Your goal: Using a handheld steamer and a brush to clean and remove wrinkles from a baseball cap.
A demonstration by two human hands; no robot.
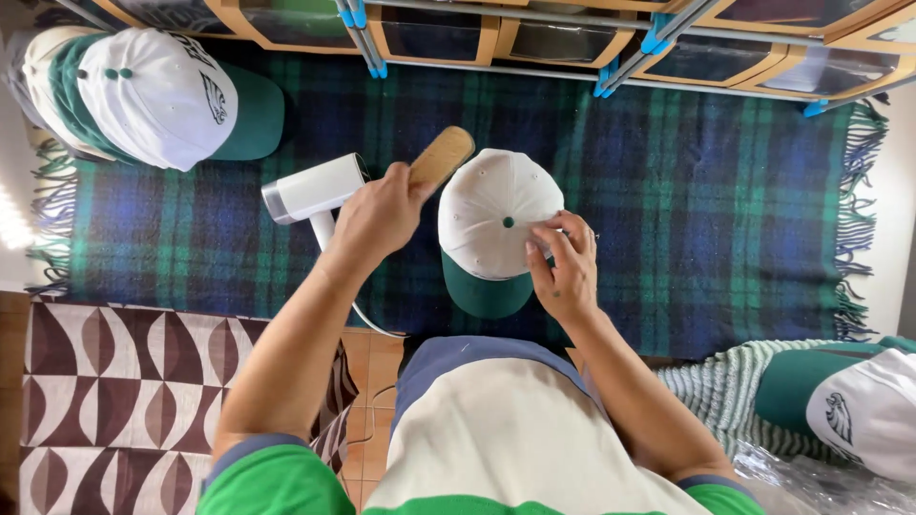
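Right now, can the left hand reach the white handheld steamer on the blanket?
Probably yes. The steamer lies just beside the left hand with nothing between them, but that hand already grips a wooden brush.

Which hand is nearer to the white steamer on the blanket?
The left hand. It holds a wooden brush right beside the steamer. The right hand is farther away, on the far side of the white cap.
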